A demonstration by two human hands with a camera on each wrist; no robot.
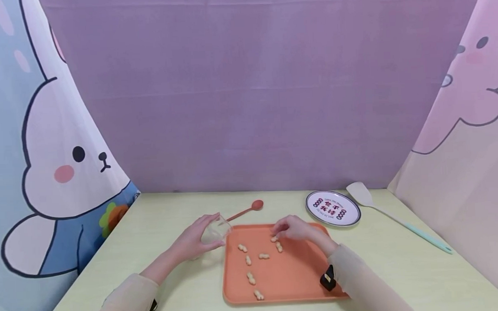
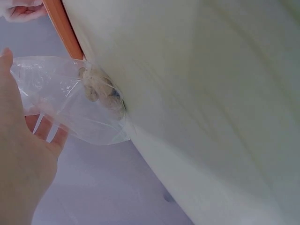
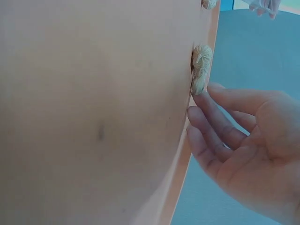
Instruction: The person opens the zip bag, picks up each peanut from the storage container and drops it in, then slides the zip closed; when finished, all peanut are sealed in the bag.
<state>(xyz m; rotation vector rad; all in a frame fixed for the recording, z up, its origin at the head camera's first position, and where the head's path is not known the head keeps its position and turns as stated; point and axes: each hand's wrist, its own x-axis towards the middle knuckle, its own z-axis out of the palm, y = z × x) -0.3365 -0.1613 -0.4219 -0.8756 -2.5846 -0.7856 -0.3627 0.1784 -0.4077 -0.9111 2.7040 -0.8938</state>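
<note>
My left hand (image 1: 198, 237) grips a clear plastic bag (image 2: 61, 98) beside the tray's left edge. Several peanuts (image 2: 101, 89) lie bunched at the bag's lower end. Over the back of the orange tray (image 1: 294, 277), my right hand (image 1: 294, 228) pinches the end of a peanut (image 1: 274, 239) with thumb and fingertips. Another peanut (image 1: 279, 247) lies just in front of it. In the right wrist view the thumb and forefinger meet at the tip of a peanut (image 3: 201, 65). More peanuts are spread along the tray's left part, among them one near the middle (image 1: 264, 256).
A red spoon (image 1: 256, 205) lies behind the tray, its handle running toward the bag. At the back right is a white plate (image 1: 332, 209) with red lettering. Beside it lies a spatula (image 1: 361, 195) with a pale green handle. A purple curtain (image 1: 247, 91) hangs behind the table.
</note>
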